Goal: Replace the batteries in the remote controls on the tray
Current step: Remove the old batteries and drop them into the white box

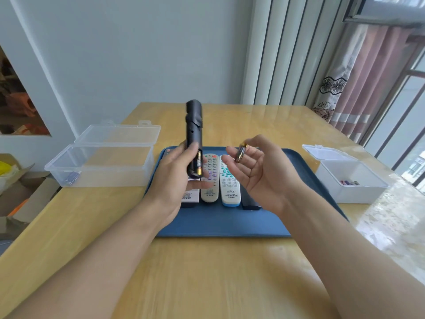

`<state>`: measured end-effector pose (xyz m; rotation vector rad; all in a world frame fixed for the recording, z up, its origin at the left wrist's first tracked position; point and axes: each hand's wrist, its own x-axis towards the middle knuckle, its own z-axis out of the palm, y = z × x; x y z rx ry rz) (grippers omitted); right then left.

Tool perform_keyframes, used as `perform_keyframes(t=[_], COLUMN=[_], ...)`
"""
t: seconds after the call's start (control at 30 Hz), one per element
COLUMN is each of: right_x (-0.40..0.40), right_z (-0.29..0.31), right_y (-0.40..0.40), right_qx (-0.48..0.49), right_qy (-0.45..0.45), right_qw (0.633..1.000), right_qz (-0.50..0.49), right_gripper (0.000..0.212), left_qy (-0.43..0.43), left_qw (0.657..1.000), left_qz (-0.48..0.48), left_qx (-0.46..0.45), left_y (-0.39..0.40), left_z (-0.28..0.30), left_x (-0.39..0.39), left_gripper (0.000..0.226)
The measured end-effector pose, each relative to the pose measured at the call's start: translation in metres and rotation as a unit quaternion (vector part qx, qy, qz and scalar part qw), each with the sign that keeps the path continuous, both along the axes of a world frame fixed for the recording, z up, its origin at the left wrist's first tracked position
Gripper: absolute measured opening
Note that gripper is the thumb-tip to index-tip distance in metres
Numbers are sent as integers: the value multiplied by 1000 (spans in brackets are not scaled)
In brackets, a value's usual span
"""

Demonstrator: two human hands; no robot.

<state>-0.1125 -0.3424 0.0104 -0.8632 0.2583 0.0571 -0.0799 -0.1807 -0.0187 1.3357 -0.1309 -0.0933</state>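
The left hand point(177, 178) grips a black remote point(194, 134) around its lower body and holds it upright above the far left part of the tray point(299, 178). Its battery bay faces the camera with one battery point(199, 165) seated in it. The right hand point(250, 171), palm up above the tray's far middle, pinches a loose battery point(240, 153) between thumb and forefinger, the other fingers spread. The cell is probably light, rigid, smooth and liable to roll; hold it by the sleeve. The remote shell is likely stiff plastic; hold it by the sides, clear of the bay. Two light remotes point(219, 178) lie on the tray near the middle.
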Motion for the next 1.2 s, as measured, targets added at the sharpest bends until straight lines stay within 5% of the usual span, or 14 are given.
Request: perform_keyframes(t=[0.1,0.23,0.33,0.4,0.5,0.73,1.0,1.2], right_x=[3,-2,-10,-12,-10,1,0,2], right_z=[-6,-3,-9,-17,-24,-26,-26,-29], right_y=[1,4,12,18,17,7,4,4], right_qx=[6,-211,-526,-608,-650,-651,-733,-731], right_qy=[21,-25,-208,-286,-311,-326,-370,-388], right_qw=[999,976,825,741,693,685,570,560], right_qz=[24,41,-4,-5,10,28,-24,-33], right_gripper=[8,7,14,12,12,14,14,11], left_qy=[46,54,53,60,59,36,30,24], left_qw=[999,998,998,997,997,997,997,996], left_qz=[-1,-38,-39,-33,-41,-60,-53,-45], left_qx=[-15,-4,13,24,33,30,53,67], left_y=[0,-2,-2,-2,-2,-2,-2,-3], left_z=[1,4,6,6,7,-1,-8,-7], left_x=[0,-4,-8,-8,-9,-5,-4,-5], left_gripper=[35,37,42,52,55,47,42,45])
